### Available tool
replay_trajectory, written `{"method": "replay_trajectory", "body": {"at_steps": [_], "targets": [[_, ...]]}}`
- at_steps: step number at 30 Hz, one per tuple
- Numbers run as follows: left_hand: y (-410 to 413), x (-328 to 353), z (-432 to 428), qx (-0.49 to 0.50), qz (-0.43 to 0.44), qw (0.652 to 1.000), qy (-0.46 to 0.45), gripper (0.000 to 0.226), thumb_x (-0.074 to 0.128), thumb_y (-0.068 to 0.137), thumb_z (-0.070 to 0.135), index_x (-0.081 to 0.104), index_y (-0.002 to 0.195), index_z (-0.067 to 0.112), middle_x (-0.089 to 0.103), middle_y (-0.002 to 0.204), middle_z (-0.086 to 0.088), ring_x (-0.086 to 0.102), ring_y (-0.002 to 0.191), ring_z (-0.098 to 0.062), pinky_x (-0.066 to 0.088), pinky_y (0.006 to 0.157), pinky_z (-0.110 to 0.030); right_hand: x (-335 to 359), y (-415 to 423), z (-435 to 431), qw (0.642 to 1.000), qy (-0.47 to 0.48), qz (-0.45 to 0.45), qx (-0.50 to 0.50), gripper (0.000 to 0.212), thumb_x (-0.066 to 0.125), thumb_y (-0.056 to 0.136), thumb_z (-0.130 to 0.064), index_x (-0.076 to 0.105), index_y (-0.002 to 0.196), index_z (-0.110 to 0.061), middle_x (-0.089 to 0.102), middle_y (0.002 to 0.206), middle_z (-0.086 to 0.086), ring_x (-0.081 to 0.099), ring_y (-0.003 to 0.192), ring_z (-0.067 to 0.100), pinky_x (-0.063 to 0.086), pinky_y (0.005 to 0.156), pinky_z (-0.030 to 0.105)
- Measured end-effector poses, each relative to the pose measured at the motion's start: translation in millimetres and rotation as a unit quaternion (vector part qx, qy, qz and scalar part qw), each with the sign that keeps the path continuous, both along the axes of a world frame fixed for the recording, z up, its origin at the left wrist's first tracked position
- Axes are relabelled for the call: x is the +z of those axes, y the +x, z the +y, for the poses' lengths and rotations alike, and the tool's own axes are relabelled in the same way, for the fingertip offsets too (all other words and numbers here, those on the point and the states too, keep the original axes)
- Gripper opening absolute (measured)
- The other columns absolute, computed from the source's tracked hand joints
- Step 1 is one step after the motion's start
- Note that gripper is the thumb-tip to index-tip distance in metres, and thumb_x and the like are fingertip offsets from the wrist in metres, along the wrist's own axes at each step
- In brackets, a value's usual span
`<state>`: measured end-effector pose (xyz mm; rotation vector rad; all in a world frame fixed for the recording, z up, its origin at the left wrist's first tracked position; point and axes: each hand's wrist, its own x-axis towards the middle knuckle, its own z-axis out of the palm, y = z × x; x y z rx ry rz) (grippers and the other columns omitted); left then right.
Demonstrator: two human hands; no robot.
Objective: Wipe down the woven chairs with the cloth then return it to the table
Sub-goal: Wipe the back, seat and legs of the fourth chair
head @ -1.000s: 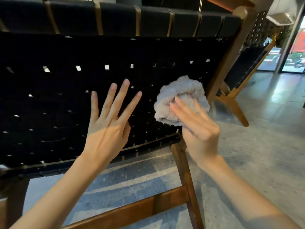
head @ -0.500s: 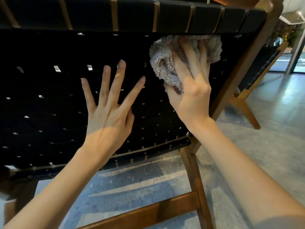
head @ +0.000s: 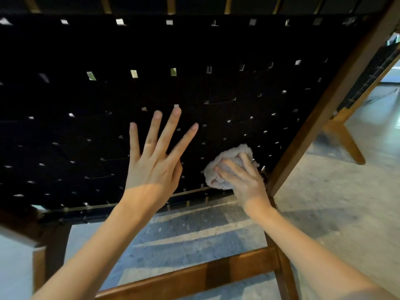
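Note:
The back of a woven chair (head: 216, 61) fills the upper view: black straps in a brown wooden frame. A bunched pale cloth (head: 229, 163) lies against the webbing near its lower right corner. My right hand (head: 242, 180) presses the cloth onto the straps, fingers spread over it and slightly curled into it. My left hand (head: 155, 159) is held flat with straight, spread fingers against the webbing, left of the cloth.
The chair's wooden right post (head: 329, 109) runs diagonally beside the cloth, and a wooden crossbar (head: 194, 276) spans below my arms. A second woven chair (head: 368, 79) stands behind at the right. Pale speckled floor (head: 346, 202) lies to the right.
My right hand has swept the cloth down from the top right of the chair back to its lower right corner. The left hand has stayed flat on the webbing.

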<state>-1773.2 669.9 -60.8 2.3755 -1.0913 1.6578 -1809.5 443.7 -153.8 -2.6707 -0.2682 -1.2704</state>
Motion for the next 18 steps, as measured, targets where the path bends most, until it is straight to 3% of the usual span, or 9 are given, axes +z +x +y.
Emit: {"method": "replay_trajectory", "body": {"at_steps": [2,5,7,9,11,12,14,16,18], "targets": [[-1.0,-4.2,2.4,0.002,0.01,1.0,0.011,0.077,0.058,0.087,0.01,0.019,0.151,0.024,0.0,0.159,-0.01,-0.007,0.145,-0.031,-0.007,0.115,-0.057,-15.5,-6.4,1.1,0.994,-0.017,0.11,0.003,0.05,0.049,0.079,0.013,0.061,0.123,-0.006,0.044,0.14,0.023,0.031,0.133,0.054,0.017,0.112,0.057],[-3.6,-4.5,4.3,0.001,0.026,0.999,0.021,0.08,0.06,0.084,0.006,0.019,0.151,0.023,0.003,0.159,-0.01,-0.004,0.146,-0.032,-0.006,0.115,-0.056,-7.2,-8.8,2.7,0.984,-0.018,0.179,-0.008,0.056,0.048,0.07,0.025,0.066,0.116,0.001,0.055,0.13,0.028,0.041,0.128,0.052,0.016,0.11,0.054],[-9.5,-1.9,7.2,-0.012,0.042,0.999,0.023,0.081,0.061,0.084,0.003,0.02,0.151,0.022,0.004,0.159,-0.01,-0.003,0.146,-0.031,-0.006,0.115,-0.056,8.3,-19.9,6.3,0.978,-0.064,0.196,0.003,0.06,0.045,0.08,0.022,0.059,0.13,-0.01,0.042,0.146,0.016,0.027,0.141,0.036,0.007,0.117,0.038],[-17.1,2.1,11.7,-0.032,0.058,0.998,0.004,0.079,0.059,0.084,0.002,0.021,0.151,0.021,0.004,0.159,-0.009,-0.003,0.146,-0.03,-0.006,0.115,-0.056,26.6,-38.1,13.6,0.975,-0.091,0.202,0.029,0.059,0.046,0.087,0.011,0.052,0.136,-0.02,0.035,0.151,0.004,0.024,0.141,0.027,0.02,0.116,0.032],[-22.5,8.1,17.6,-0.044,0.068,0.996,-0.024,0.076,0.057,0.086,0.002,0.022,0.151,0.02,0.003,0.159,-0.008,-0.005,0.146,-0.029,-0.007,0.116,-0.055,55.0,-59.6,29.9,0.991,-0.091,0.075,0.063,0.055,0.052,0.082,0.015,0.061,0.127,-0.013,0.054,0.137,0.007,0.044,0.125,0.039,0.042,0.102,0.042],[-23.7,11.9,20.6,-0.045,0.063,0.996,-0.039,0.076,0.058,0.086,0.002,0.023,0.151,0.02,0.003,0.159,-0.008,-0.006,0.146,-0.029,-0.008,0.116,-0.054,72.8,-68.9,39.5,0.992,-0.093,-0.029,0.085,0.051,0.055,0.08,0.017,0.064,0.123,-0.01,0.061,0.128,0.008,0.051,0.116,0.042,0.046,0.097,0.043],[-25.7,19.5,25.7,-0.038,0.049,0.996,-0.067,0.078,0.061,0.084,0.001,0.024,0.15,0.018,0.003,0.158,-0.008,-0.007,0.146,-0.029,-0.007,0.116,-0.055,112.4,-77.8,54.4,0.971,-0.083,-0.205,0.088,0.044,0.058,0.085,0.014,0.063,0.123,-0.008,0.062,0.125,0.009,0.05,0.112,0.038,0.043,0.1,0.036],[-27.8,26.0,29.2,-0.028,0.041,0.995,-0.091,0.077,0.062,0.083,0.001,0.025,0.15,0.017,0.002,0.158,-0.01,-0.008,0.145,-0.028,-0.005,0.115,-0.057,150.7,-76.5,65.3,0.953,-0.082,-0.285,0.062,0.038,0.058,0.089,0.008,0.064,0.123,-0.008,0.061,0.127,0.009,0.044,0.113,0.034,0.039,0.103,0.031],[-29.6,31.0,32.3,-0.022,0.039,0.993,-0.111,0.074,0.059,0.085,0.002,0.026,0.15,0.016,0.004,0.157,-0.014,-0.01,0.145,-0.029,-0.005,0.114,-0.058,176.0,-67.1,74.1,0.949,-0.067,-0.306,0.022,0.037,0.059,0.088,0.008,0.066,0.121,-0.008,0.062,0.125,0.009,0.047,0.113,0.036,0.039,0.1,0.032]]}}
